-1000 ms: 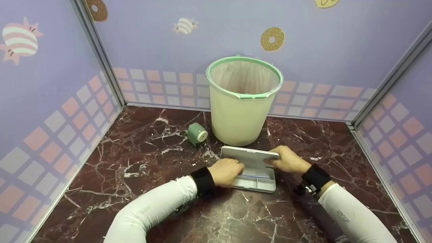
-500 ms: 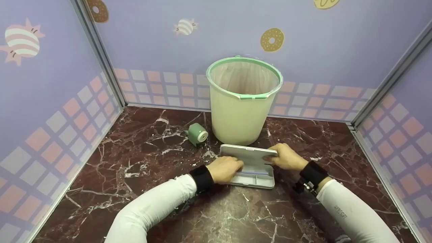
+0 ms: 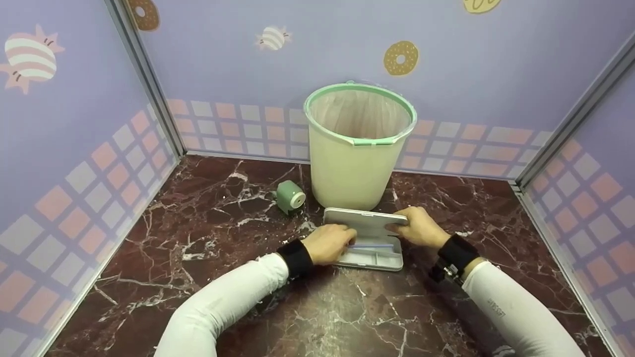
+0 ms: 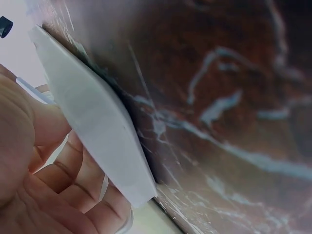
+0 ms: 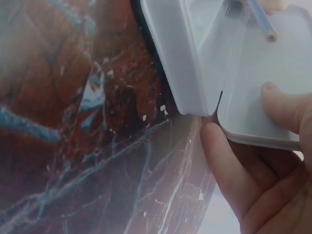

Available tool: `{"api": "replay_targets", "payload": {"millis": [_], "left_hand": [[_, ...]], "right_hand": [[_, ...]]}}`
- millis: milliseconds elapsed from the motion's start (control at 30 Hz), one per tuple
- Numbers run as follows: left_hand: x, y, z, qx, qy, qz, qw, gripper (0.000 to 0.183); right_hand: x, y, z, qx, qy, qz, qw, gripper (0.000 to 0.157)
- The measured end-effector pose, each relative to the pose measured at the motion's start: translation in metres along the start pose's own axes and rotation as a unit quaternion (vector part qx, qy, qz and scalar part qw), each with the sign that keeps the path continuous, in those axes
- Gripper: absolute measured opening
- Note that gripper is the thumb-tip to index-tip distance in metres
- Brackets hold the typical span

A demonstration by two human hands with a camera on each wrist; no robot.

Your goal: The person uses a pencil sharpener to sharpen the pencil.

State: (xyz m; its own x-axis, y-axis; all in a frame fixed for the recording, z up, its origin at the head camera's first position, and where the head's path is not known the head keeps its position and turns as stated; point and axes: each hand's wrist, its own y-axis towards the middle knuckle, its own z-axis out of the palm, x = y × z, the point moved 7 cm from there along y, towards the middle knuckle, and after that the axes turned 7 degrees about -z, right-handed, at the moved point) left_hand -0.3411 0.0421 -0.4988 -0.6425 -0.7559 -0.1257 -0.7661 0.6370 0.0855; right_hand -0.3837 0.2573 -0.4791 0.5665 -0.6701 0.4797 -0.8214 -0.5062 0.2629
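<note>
An opened white pencil case (image 3: 367,259) with a divided tray stands on the marbled surface, its lid raised at the back. My left hand (image 3: 328,244) is over the case's left part and pinches a light blue pencil (image 3: 374,246) that stretches right across the tray. In the right wrist view the pencil's end (image 5: 270,35) shows above the case interior. My right hand (image 3: 421,227) grips the lid (image 3: 364,218) at its right end, thumb on the inner face and fingers behind. The left wrist view shows the case's outer side (image 4: 92,117) beside my left fingers.
A pale bin (image 3: 349,173) with a green rim and a clear liner stands right behind the case. Left of the bin lies a small green device (image 3: 290,197) with a round cream end. Patterned panels (image 3: 228,59) enclose the back and both sides.
The pencil case has shifted slightly away from me, with both hands moving along. The left hand holds the pencil a little farther back; the right hand keeps hold of the lid.
</note>
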Motion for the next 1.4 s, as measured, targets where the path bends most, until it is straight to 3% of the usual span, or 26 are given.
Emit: {"api": "replay_targets", "payload": {"millis": [367, 567, 833, 967, 1167, 1267, 1400], "left_hand": [[0.004, -0.004, -0.007, -0.025, -0.064, 0.006, 0.9976, 0.018], [0.003, -0.009, -0.021, -0.065, -0.112, 0.025, 0.9912, 0.016], [0.000, -0.016, -0.041, -0.098, -0.221, 0.025, 0.9701, 0.015], [-0.002, -0.018, -0.042, -0.095, -0.258, 0.025, 0.9610, 0.015], [-0.006, -0.018, -0.039, -0.093, -0.294, 0.021, 0.9509, 0.015], [-0.009, -0.018, -0.040, -0.094, -0.317, 0.018, 0.9435, 0.015], [-0.014, -0.017, -0.043, -0.096, -0.349, 0.021, 0.9322, 0.016]], "right_hand": [[-0.009, -0.001, 0.000, -0.032, -0.005, 0.032, 0.999, 0.018], [-0.007, -0.003, -0.003, -0.052, -0.008, 0.019, 0.998, 0.007], [0.000, -0.012, -0.008, -0.065, -0.002, 0.030, 0.997, 0.036], [0.003, -0.018, -0.014, -0.101, -0.005, 0.040, 0.994, 0.050], [0.009, -0.026, -0.030, -0.205, 0.008, 0.029, 0.978, 0.058], [0.019, -0.030, -0.039, -0.268, 0.016, -0.019, 0.963, 0.053], [0.042, -0.034, -0.047, -0.338, 0.045, -0.105, 0.934, 0.042]]}}
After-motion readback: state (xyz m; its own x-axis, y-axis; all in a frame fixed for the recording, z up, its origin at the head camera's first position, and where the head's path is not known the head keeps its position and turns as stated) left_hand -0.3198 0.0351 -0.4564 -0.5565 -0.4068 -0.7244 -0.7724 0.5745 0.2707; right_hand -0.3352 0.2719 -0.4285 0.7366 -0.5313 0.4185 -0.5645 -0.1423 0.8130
